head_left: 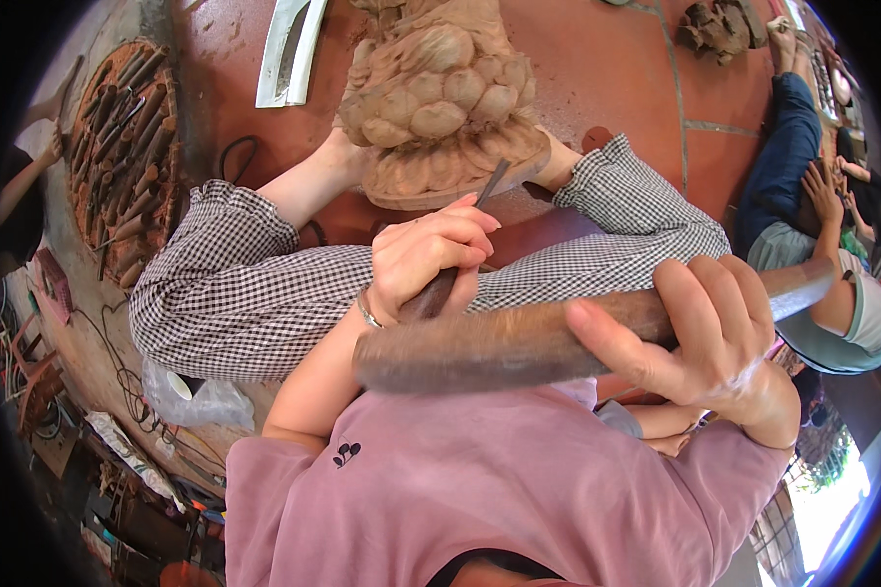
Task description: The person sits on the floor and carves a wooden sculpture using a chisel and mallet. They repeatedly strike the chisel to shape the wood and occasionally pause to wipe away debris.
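At centre, left hand grips a chisel, its tip against the carved wooden figure. Nearer, right hand clasps a wooden mallet.

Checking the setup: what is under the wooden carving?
The carving stands on red floor tiles, between the person's feet. Its base hides the floor beneath; the chisel tip touches its lower edge.
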### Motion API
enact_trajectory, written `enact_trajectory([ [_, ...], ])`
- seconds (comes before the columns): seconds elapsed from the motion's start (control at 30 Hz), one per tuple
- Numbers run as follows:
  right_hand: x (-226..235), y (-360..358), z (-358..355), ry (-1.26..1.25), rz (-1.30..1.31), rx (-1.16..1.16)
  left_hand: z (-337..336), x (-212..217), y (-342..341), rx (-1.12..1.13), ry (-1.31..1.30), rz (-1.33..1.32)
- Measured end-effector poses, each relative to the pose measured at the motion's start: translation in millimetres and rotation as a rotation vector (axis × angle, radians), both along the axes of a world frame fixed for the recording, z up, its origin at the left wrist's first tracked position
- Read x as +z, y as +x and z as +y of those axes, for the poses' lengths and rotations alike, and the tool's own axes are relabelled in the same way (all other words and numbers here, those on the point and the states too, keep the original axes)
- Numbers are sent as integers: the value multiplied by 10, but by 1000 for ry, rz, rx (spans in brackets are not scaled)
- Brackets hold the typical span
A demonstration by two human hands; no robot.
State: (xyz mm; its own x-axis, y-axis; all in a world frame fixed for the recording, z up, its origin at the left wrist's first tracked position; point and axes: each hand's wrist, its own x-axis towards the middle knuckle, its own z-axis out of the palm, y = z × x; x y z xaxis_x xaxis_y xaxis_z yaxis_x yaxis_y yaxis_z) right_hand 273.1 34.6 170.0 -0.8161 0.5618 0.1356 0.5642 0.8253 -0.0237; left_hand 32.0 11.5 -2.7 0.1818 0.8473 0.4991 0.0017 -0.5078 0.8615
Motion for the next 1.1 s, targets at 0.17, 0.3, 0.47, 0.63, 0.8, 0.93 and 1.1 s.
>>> enact_trajectory([
  [0.17, -44, 73, 19, 68, -48, 13, -36, 18, 62, 48, -18, -41],
  [0.3, 2, 105, 24, -22, 8, 9, -73, 57, 101, 71, -7, -1],
  [0.47, -145, 255, 39, 126, 10, 37, -51, 17, 132, 30, 5, 60],
  [0.63, -220, 425, 1, 21, 163, 90, -73, 264, 199, -160, 140, 152],
  [0.8, -325, 549, -17, 29, 243, 36, -41, 177, 441, -278, 423, 89],
  [0.93, -455, 700, -111, 6, 309, -57, 114, 182, 457, -299, 400, 158],
  [1.1, -594, 820, -242, -25, 339, -201, 185, 142, 403, -321, 353, 55],
])
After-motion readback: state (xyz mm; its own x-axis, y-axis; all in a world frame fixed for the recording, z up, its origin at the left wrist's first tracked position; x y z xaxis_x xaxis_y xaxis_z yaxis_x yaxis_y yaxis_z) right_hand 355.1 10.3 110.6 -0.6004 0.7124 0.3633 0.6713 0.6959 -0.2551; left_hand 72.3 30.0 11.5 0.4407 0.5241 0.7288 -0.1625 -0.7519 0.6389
